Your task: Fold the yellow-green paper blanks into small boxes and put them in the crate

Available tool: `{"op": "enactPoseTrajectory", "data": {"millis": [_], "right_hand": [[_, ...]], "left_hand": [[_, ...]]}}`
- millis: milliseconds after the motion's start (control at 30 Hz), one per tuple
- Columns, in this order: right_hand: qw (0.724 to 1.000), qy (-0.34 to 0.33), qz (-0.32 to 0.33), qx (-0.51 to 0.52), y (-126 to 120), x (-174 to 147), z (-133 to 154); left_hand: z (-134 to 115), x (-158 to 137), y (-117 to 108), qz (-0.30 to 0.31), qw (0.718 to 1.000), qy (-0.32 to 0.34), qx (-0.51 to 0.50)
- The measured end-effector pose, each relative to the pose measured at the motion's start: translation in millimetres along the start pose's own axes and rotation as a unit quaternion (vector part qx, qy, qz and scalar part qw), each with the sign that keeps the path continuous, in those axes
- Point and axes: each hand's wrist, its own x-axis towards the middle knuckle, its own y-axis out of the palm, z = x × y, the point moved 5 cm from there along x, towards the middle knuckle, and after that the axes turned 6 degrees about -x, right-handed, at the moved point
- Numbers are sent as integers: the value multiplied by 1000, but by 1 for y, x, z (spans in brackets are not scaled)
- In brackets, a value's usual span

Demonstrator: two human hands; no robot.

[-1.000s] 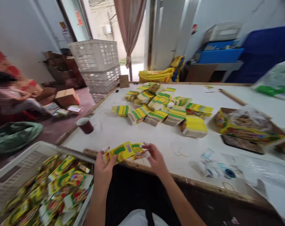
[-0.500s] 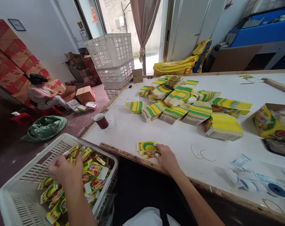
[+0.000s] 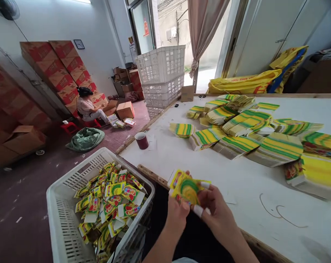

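Above the table's near edge, my left hand [image 3: 177, 215] grips a small yellow and green printed carton [image 3: 187, 188] from below and behind. My right hand [image 3: 216, 213] closes on the right side of the same carton, with white coverings on some fingertips. Another yellow piece sticks out by the right fingers; whether it is a separate carton I cannot tell. To the left of my hands stands a white plastic basket [image 3: 57, 215] holding many similar small cartons [image 3: 113, 199], some with white flaps showing.
Stacked bundles of flat yellow-green cartons [image 3: 247, 122] lie across the white table [image 3: 160, 157]. A dark red mug [image 3: 141, 141] stands near its left edge, and thin bands [image 3: 277, 212] lie to the right. White crates [image 3: 162, 76] rise behind. A seated person [image 3: 87, 106] works among boxes.
My left hand has left the basket and come right to the carton. My right hand has lifted cartons off the table, and both hands now meet. The view has turned left.
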Motion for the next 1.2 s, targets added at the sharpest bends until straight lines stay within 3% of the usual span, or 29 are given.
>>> {"op": "enactPoseTrajectory", "data": {"millis": [100,167,233,333,433,600,667,767,867,933,1000,1100,1133,1200], "right_hand": [[983,16,106,147,33,-21,11],[974,31,121,187,45,-29,11],[974,37,122,186,48,-31,10],[986,36,73,147,34,-23,6],[995,17,-16,98,7,-13,3],[993,-47,-103,-26,-29,-3,7],[977,-113,-133,-124,-41,-1,15],[911,-232,-158,-303,-50,-1,27],[854,-337,-94,-385,-39,-9,34],[848,-361,-46,-386,-29,-15,37],[866,-327,-88,-367,-28,-18,38],[916,-183,-215,-285,-42,-19,25],[937,-133,-222,-233,-45,-18,17],[976,-47,-175,-125,-43,-17,-1]], "left_hand": [[4,-13,0,-83,996,-6,-40],[1,-16,-7,-147,989,-2,-25],[-7,-17,-11,-173,985,14,11],[-16,-13,-8,-139,989,34,42],[-20,-7,-1,-95,994,23,50],[-26,1,-3,-99,992,29,70],[-35,3,-8,-94,991,60,70],[-56,5,-14,-73,980,101,157],[-61,8,-9,21,951,29,306],[-51,7,-1,101,927,-49,359],[-39,5,5,141,908,-92,384],[-28,3,11,126,900,-82,410],[-26,1,13,122,897,-77,418],[-23,-2,18,145,892,-65,423]]}}
